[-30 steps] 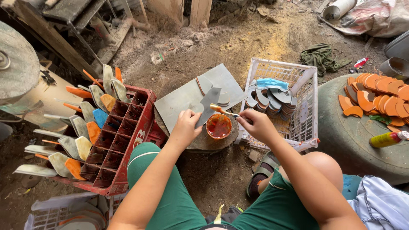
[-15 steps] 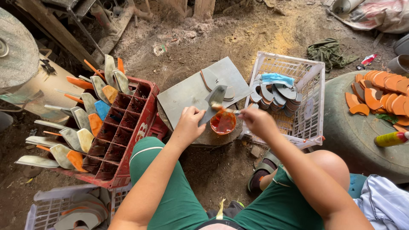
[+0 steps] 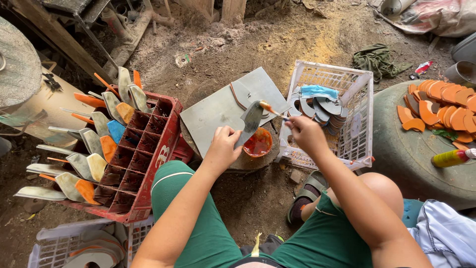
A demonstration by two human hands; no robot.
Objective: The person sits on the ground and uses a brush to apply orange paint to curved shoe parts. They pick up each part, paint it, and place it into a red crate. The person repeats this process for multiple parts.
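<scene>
Red crate [image 3: 144, 164] at left w/ painted blades, white basket [image 3: 347, 99] at right. Left hand [image 3: 224, 149] pinches grey blade [image 3: 250, 121]; right hand [image 3: 306, 134] pinches brush [image 3: 270, 108] above orange paint cup [image 3: 258, 144].

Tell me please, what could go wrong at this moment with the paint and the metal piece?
1. The left hand pinches the grey metal blade only at its lower end; under the strokes of the brush in the right hand it might slip from that grip.
2. The small bowl of orange paint sits close under both hands, so a bump could probably tip it.
3. Wet paint may drip onto the green shorts.
</scene>
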